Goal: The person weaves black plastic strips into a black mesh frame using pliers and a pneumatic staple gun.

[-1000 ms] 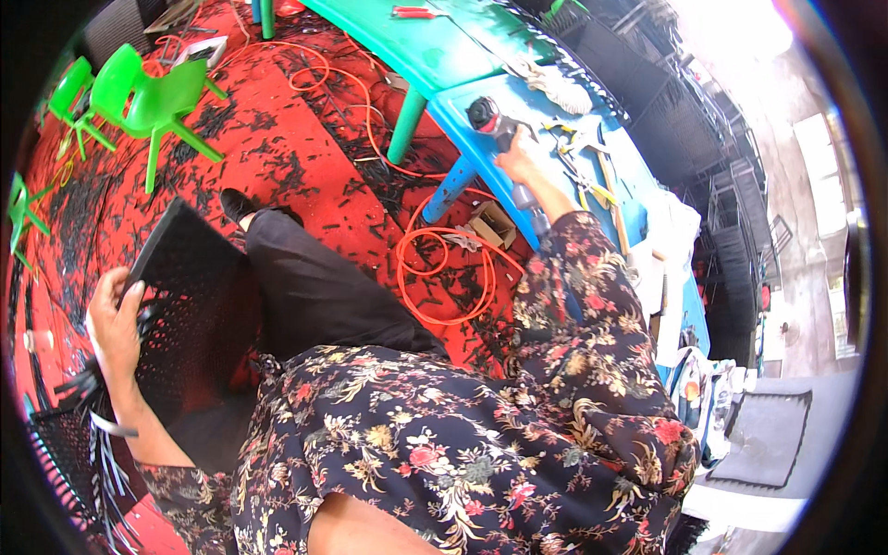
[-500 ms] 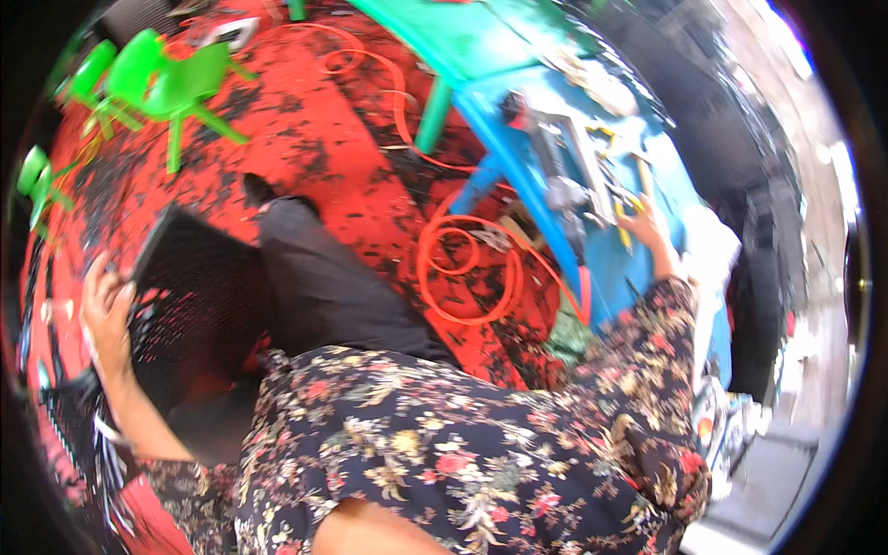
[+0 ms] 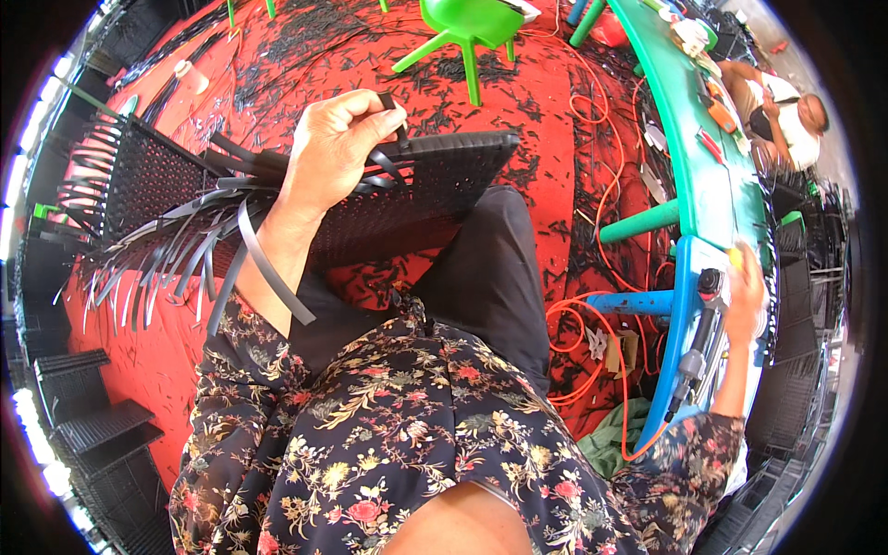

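My left hand (image 3: 338, 148) pinches a black plastic strip at the top edge of a black woven panel (image 3: 407, 199) that rests across my lap. Loose black strips (image 3: 176, 254) fan out from the panel's left side. My right hand (image 3: 745, 296) reaches out to the blue table (image 3: 684, 314) and rests on a grey and black heat-gun-like tool (image 3: 700, 342) lying on it; whether the fingers close around the tool or only rest on it is unclear. An orange cable (image 3: 592, 319) loops on the floor below that table.
Red floor covering (image 3: 518, 102) is strewn with black offcuts. A green plastic chair (image 3: 467, 28) stands ahead. A green table (image 3: 703, 139) with tools adjoins the blue one. Another person (image 3: 782, 106) sits beyond it. Black woven panels (image 3: 92, 425) are stacked at left.
The view has swung left and down. My left hand has risen to the panel's top edge and pinched a strip. My right hand stays at the blue table by the tool.
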Available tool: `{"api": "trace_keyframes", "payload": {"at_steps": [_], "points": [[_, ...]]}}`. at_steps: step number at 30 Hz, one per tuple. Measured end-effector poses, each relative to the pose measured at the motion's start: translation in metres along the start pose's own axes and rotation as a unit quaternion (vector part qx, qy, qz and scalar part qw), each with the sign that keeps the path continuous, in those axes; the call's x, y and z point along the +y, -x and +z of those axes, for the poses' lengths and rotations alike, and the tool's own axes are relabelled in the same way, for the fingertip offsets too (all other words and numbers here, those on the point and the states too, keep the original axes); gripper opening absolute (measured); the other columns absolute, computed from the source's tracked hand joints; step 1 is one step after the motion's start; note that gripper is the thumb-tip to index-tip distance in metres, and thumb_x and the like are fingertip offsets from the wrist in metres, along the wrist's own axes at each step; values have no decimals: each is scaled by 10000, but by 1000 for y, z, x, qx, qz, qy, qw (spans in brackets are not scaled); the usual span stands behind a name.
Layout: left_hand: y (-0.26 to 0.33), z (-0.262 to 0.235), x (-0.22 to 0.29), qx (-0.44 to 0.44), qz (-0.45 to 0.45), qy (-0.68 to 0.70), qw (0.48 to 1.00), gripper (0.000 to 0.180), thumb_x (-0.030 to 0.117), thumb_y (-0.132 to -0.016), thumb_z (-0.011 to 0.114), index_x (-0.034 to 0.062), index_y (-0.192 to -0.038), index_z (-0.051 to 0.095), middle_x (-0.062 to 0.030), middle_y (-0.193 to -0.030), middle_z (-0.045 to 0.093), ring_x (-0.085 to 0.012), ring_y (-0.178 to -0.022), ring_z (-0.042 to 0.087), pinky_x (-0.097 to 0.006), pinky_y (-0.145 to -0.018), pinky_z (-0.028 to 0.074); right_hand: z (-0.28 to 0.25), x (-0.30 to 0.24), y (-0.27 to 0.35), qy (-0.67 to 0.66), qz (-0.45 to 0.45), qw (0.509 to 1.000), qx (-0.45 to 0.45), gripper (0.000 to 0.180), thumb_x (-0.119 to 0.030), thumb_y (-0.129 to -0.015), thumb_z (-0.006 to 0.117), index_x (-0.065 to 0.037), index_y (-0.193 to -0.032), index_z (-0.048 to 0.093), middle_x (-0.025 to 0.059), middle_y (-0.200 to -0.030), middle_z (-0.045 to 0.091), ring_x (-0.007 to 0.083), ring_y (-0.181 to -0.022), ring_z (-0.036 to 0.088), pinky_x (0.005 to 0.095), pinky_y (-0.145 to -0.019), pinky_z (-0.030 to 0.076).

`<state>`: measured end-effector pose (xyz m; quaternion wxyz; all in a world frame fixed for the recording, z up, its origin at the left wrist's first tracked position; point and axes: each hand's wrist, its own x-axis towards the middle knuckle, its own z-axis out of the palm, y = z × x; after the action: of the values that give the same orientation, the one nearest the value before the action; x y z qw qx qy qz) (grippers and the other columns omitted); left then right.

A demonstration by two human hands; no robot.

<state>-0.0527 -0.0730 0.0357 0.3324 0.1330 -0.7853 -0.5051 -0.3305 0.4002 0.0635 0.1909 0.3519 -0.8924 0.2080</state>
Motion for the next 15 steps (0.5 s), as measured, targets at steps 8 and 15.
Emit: {"api": "trace_keyframes", "payload": {"at_steps": [8,15], "points": [[5,17,2,38,21,-23,999,275,184,-872,651,5,-679,570,-26,-535,474,-74,-505,406,-277,-481,343,90,-249,-92,-23,-354,929,-106,444,-391,-723,720,-61,-1004,623,89,-868,617,274,-853,617,425,-720,483],[7,23,11,40,53,-18,998,268,127,-863,654,-4,-669,523,-46,-524,408,-107,-500,387,-301,-487,353,95,-270,-107,29,-415,899,-139,432,-450,-758,673,-69,-958,625,102,-830,612,274,-792,623,414,-708,479]]}}
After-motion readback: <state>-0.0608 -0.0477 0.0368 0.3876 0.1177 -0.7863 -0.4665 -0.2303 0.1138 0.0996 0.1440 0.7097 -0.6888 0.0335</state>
